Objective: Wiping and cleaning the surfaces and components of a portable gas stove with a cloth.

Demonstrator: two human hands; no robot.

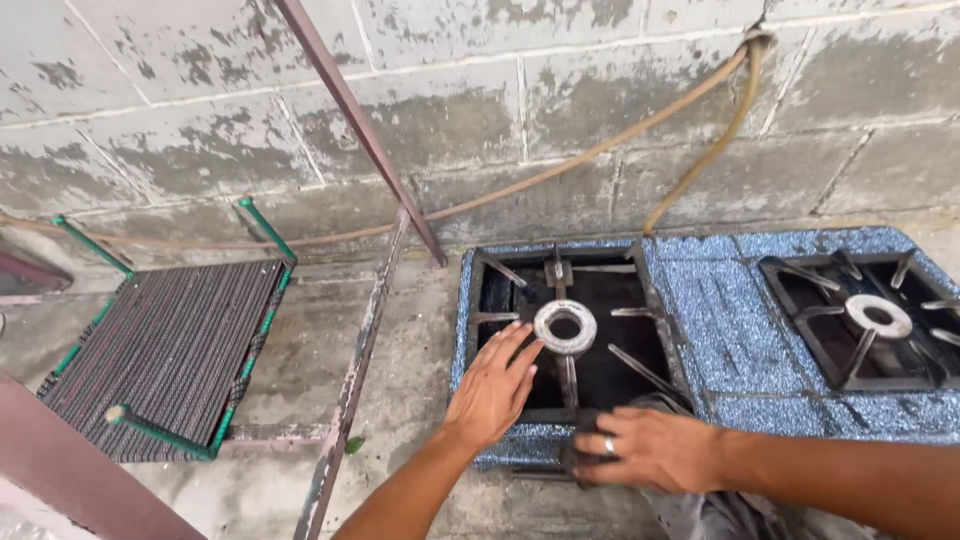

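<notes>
Blue speckled two-burner gas stove [720, 330] on grey concrete floor [400, 370], against block wall [500, 110] behind. Left hand [495, 385] flat on left burner's metal grate [620, 355], just before round steel burner ring [565, 327]. Right hand [650, 447] at stove's front edge, apparently on dark knob [580, 450]. Second burner ring [879, 315] far right. Green-framed woven rack [165, 355] well left; rusty metal bars [355, 370] between.

No package, label, sign or screen shows anywhere in this view. Neither the wall nor the floor carries one, and the stove bears none either.
</notes>
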